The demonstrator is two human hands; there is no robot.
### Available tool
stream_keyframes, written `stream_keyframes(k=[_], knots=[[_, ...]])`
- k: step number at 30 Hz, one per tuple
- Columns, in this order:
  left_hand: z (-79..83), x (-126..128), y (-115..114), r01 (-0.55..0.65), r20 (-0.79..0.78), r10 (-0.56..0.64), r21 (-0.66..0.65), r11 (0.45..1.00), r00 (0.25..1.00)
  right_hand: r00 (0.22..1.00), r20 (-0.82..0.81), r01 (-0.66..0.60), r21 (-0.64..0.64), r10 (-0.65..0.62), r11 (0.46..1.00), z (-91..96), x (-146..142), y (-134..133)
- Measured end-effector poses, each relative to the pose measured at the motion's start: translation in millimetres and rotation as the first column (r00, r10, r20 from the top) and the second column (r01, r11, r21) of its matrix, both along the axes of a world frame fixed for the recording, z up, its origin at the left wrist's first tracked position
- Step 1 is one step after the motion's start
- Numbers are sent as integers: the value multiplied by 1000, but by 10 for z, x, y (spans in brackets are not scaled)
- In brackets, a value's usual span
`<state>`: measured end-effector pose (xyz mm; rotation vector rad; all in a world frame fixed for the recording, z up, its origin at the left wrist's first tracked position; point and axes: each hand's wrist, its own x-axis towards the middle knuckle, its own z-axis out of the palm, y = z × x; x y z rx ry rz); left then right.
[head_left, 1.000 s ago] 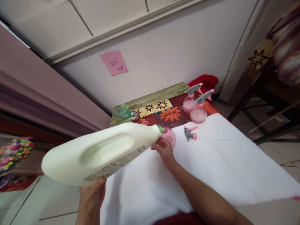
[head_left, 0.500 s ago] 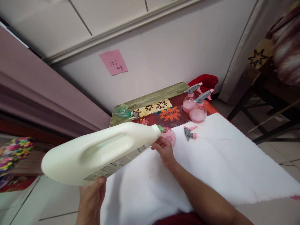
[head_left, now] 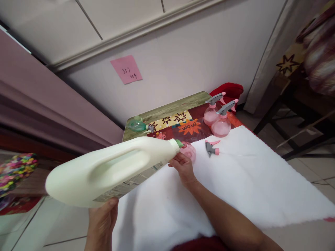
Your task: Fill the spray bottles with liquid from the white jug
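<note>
Where the white towel (head_left: 248,181) covers the near part of the table (head_left: 170,108), we list the following.

In hand: a white jug (head_left: 110,170), large, with a moulded handle. It is tipped almost level, its base low at the left and its green spout (head_left: 179,143) at the right. The left hand (head_left: 101,218) grips it from beneath near the base, fingers closed on the labelled side.

In hand: a pink round bottle (head_left: 188,151), small, with no sprayer on it. It stands at the far edge of the towel, directly under the spout. The right hand (head_left: 183,167) is wrapped around its near side. We cannot tell whether spout and bottle mouth touch.

The two hands are well apart, each clamped on its own vessel.

On the towel, just right of the round bottle: one loose spray head (head_left: 212,147), grey and pink, lying on its side.

Further back, on a patterned cloth (head_left: 183,127): two pink spray bottles (head_left: 222,123), upright, side by side, heads fitted.

At the table's far left corner: one green spray bottle (head_left: 137,125), lying down.

On the wall above: a pink note (head_left: 126,69).
</note>
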<state>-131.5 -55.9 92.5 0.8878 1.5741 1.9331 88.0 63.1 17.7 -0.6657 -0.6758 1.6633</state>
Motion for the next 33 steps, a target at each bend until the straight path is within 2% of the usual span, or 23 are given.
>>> stream_keyframes(k=[21,33], knots=[[-7,1,-11,24,31,-25,23,999,999,1000,-13,-1,4,1,1000,-12,-4,-5],[-22,-42,-37,47,-60,-49,-28,998,997,999,-42,-14,-9,14,1000,-26,-14,-5]])
